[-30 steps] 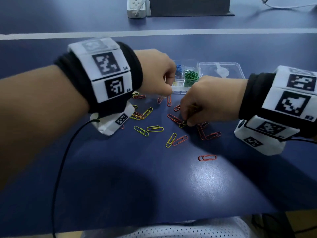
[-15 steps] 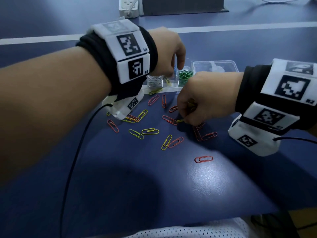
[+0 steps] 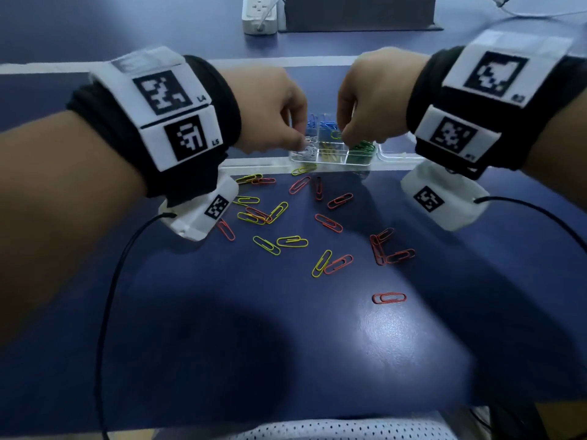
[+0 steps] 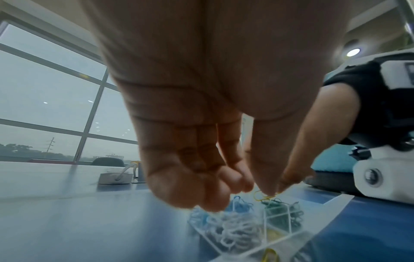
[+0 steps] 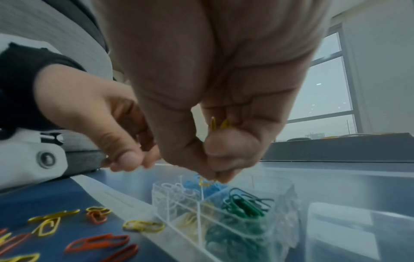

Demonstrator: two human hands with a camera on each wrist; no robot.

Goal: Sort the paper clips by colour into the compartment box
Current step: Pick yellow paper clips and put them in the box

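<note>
Both hands hover over the compartment box at the table's far side. Right hand pinches yellow paper clips; left hand pinches one yellow clip. Letting go early could drop them among the neighbouring blue or green ones.

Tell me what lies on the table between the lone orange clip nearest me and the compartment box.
In the head view, loose yellow and orange paper clips lie scattered on the blue table between the lone orange clip and the compartment box.

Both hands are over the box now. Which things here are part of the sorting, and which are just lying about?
Part of the job:
compartment box
loose clips on the desk
yellow clips in the right hand
left hand

Lying about:
power strip
dark box
clear lid
</note>
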